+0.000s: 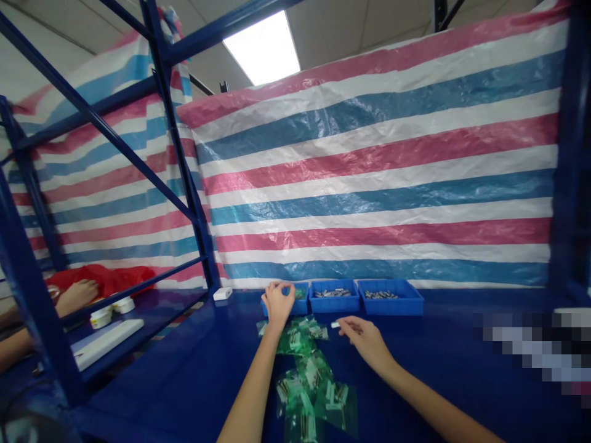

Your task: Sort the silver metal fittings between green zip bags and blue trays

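Note:
My left hand (277,303) reaches into the leftmost blue bin (301,300), fingers curled together in a pinch; what they hold is too small to make out. My right hand (363,338) hovers just in front of the bins, pinching a small white piece (335,323) between thumb and fingertips. Between my forearms lie several green plastic bags (308,375) with small parts inside, spread over the blue table (438,369).
Two more blue bins (333,296) (390,297) hold small metal parts. A small white box (222,293) sits by the blue rack post (198,227). At the left, another person's hand (76,294) rests near white jars (113,311) and a red bag (111,277). A striped tarp (378,166) closes the back.

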`<state>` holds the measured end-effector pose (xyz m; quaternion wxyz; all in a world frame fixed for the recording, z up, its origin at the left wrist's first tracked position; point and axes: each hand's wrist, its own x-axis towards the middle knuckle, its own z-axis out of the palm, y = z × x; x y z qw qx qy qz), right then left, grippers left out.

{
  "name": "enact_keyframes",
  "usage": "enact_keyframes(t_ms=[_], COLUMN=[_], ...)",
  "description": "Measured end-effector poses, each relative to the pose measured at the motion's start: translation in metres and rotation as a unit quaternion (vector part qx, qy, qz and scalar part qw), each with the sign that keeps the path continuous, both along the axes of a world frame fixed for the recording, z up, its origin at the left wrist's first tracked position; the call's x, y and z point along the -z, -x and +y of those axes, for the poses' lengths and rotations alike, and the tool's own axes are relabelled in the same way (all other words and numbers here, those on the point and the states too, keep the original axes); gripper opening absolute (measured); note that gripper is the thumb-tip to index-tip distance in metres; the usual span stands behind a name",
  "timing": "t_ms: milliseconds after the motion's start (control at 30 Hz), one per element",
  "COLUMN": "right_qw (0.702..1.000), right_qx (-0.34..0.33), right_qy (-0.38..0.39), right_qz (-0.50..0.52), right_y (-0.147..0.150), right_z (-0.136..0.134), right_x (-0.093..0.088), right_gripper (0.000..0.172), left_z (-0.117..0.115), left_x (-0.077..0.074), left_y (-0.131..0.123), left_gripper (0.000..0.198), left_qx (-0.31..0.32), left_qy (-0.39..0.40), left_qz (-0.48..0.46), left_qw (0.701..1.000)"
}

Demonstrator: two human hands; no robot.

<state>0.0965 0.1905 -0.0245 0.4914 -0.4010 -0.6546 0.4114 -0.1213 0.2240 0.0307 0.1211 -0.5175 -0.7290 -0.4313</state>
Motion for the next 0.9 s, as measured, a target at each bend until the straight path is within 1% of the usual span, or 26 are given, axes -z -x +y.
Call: enact_keyframes(t_ms=[33, 67, 100, 167, 200, 233, 300, 367, 400, 533, 667, 800, 867, 900], right_qw=[0.999, 0.997, 0.995, 0.989, 0.986, 0.983, 0.980, 0.981, 0.982, 0.988, 0.993, 0.991, 0.989, 0.989], right_qx=[0.007, 0.014, 0.018, 0.016, 0.012, 0.008, 0.000, -0.006, -0.008, -0.010, -0.017, 0.004, 0.018, 0.023], right_qy=[0.010, 0.020, 0.030, 0.052, 0.057, 0.057, 0.047, 0.037, 0.036, 0.040, 0.045, 0.040, 0.034, 0.032], right_qz=[0.035, 0.067, 0.094, 0.139, 0.158, 0.173, 0.191, 0.192, 0.187, 0.146, 0.112, 0.129, 0.139, 0.140], right_y=[-0.002, -0.005, -0.007, -0.012, -0.014, -0.015, -0.016, -0.016, -0.016, -0.013, -0.009, -0.010, -0.013, -0.014], right_z=[0.004, 0.008, 0.011, 0.015, 0.016, 0.016, 0.015, 0.012, 0.011, 0.003, -0.002, 0.000, 0.003, 0.004], right_x=[-0.002, -0.005, -0.008, -0.014, -0.017, -0.019, -0.022, -0.023, -0.024, -0.024, -0.022, -0.021, -0.022, -0.022], right_gripper=[0.038, 0.040, 0.041, 0.044, 0.046, 0.048, 0.051, 0.052, 0.053, 0.048, 0.043, 0.044, 0.045, 0.045], left_z=[-0.001, -0.003, -0.005, -0.011, -0.014, -0.018, -0.023, -0.025, -0.026, -0.026, -0.026, -0.024, -0.024, -0.025], left_x=[-0.002, -0.004, -0.006, -0.007, -0.006, -0.004, 0.000, 0.005, 0.007, 0.010, 0.009, 0.009, 0.011, 0.011], left_y=[-0.007, -0.015, -0.025, -0.047, -0.058, -0.067, -0.082, -0.090, -0.092, -0.092, -0.090, -0.090, -0.091, -0.091], left_gripper=[0.017, 0.019, 0.023, 0.030, 0.033, 0.035, 0.039, 0.040, 0.040, 0.038, 0.036, 0.039, 0.042, 0.044], left_qx=[0.033, 0.083, 0.146, 0.291, 0.346, 0.387, 0.438, 0.459, 0.459, 0.433, 0.434, 0.425, 0.436, 0.450], left_qy=[-0.028, -0.049, -0.060, -0.049, -0.035, -0.021, 0.000, 0.005, 0.002, -0.011, 0.005, 0.013, 0.037, 0.057], left_qz=[-0.014, -0.030, -0.046, -0.069, -0.078, -0.085, -0.095, -0.102, -0.106, -0.100, -0.058, -0.074, -0.080, -0.076], left_qw=[0.999, 0.995, 0.986, 0.953, 0.934, 0.918, 0.894, 0.882, 0.882, 0.896, 0.899, 0.902, 0.896, 0.888])
